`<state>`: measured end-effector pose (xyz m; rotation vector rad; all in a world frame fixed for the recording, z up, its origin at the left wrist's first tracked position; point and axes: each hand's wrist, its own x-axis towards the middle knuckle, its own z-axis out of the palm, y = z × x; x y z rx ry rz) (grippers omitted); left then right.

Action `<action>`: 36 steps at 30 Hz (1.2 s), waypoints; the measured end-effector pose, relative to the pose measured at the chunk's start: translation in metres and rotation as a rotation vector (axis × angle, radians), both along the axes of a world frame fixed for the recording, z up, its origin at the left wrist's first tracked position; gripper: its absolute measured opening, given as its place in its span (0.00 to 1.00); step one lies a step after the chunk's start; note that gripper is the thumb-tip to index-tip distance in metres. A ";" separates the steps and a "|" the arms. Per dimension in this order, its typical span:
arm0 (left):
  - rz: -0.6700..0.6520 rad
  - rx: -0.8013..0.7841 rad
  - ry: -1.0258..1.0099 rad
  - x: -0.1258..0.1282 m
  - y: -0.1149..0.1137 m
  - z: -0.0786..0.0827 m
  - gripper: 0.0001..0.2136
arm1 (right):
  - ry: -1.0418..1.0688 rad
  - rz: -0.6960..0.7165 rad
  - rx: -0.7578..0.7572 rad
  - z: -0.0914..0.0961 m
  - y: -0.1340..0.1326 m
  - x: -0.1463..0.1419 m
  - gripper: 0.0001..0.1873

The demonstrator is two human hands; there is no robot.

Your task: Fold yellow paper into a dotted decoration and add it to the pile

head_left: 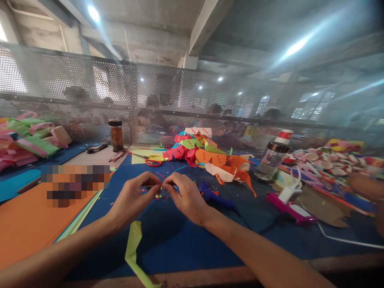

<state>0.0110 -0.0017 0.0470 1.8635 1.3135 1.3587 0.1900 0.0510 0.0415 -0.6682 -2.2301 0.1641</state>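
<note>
My left hand [132, 198] and my right hand [189, 198] meet above the middle of the blue tabletop [177, 256], thumbs and forefingers pinched together. Between the fingertips runs a small thin brownish piece [148, 186], mostly hidden, its kind unclear. Tiny coloured scraps [158, 196] lie under the fingertips. In front of my left forearm is a folded yellow-green paper strip [133, 242]. A blue glue gun [214, 196] rests just to the right of my right hand.
Cut paper shapes [210, 156] are heaped behind my hands, beside yellow-and-red scissors [154, 160]. Orange paper sheets [27, 228] lie left. A brown-filled jar [116, 136], a clear bottle [268, 162] and a magenta power strip [291, 210] stand around. Another person's hand [364, 187] shows at right.
</note>
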 end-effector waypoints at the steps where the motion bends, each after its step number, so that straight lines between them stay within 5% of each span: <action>1: 0.003 0.005 0.001 0.000 0.000 0.000 0.04 | 0.005 0.000 -0.018 0.000 0.000 0.000 0.09; 36: 0.042 -0.003 -0.120 -0.004 0.005 0.003 0.04 | 0.077 0.048 -0.178 0.001 0.006 0.000 0.09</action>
